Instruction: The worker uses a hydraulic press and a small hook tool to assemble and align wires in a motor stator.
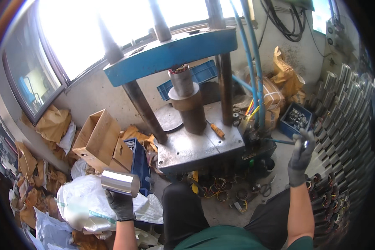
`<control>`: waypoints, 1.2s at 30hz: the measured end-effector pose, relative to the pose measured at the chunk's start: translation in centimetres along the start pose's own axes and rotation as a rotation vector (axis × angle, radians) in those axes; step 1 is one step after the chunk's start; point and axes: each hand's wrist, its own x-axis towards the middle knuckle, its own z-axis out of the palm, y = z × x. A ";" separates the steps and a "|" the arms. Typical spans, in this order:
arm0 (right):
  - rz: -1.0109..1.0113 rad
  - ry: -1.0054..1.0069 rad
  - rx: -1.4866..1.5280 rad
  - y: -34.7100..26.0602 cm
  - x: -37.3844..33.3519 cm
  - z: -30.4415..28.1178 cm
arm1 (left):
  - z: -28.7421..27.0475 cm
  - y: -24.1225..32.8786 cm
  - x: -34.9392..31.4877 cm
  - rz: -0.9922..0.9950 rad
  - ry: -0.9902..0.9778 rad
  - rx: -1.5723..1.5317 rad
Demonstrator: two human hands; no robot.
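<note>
My left hand (120, 205), in a dark glove, is closed around the lower side of a shiny metal tube (120, 182), which lies nearly level above a white plastic sack. Raised at the right, my gloved right hand (300, 160) has its fingers bent upward around a small shiny metal piece (306, 144), whose kind I cannot make out. In front of me stands a press with a blue crosspiece (175, 52) and a steel base (196, 146). On the base, a thick upright metal post (190, 114) carries a grey cylinder (182, 83) with coloured wires at its top.
A screwdriver (217, 131) lies on the press base. Wooden box (96, 139), blue crate (141, 166) and white sack (81, 200) stand left. At right are a crate of metal parts (296, 118), stacked metal tubes (341, 108) and wired rings (323, 196). Scissors (265, 190) lie on the floor.
</note>
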 end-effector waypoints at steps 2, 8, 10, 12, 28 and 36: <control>0.087 0.101 0.049 0.2 3.9 2.8 | -0.3 -3.0 1.5 -0.062 0.107 -0.067; -0.037 0.030 -0.378 1.6 12.3 6.6 | 12.2 -13.3 3.8 -0.264 -0.070 -0.121; -0.018 0.067 -0.238 1.3 12.3 8.5 | 13.8 -14.4 5.4 -0.281 -0.074 -0.188; -0.038 0.112 -0.266 1.6 12.4 8.5 | 15.3 -15.2 6.8 -0.373 -0.095 -0.242; -0.035 0.241 -0.166 2.0 11.4 8.7 | 25.7 -16.6 20.2 -0.167 -0.108 -0.032; 0.080 0.312 -0.133 0.4 11.3 9.3 | 29.0 -17.8 25.2 0.160 -0.163 0.197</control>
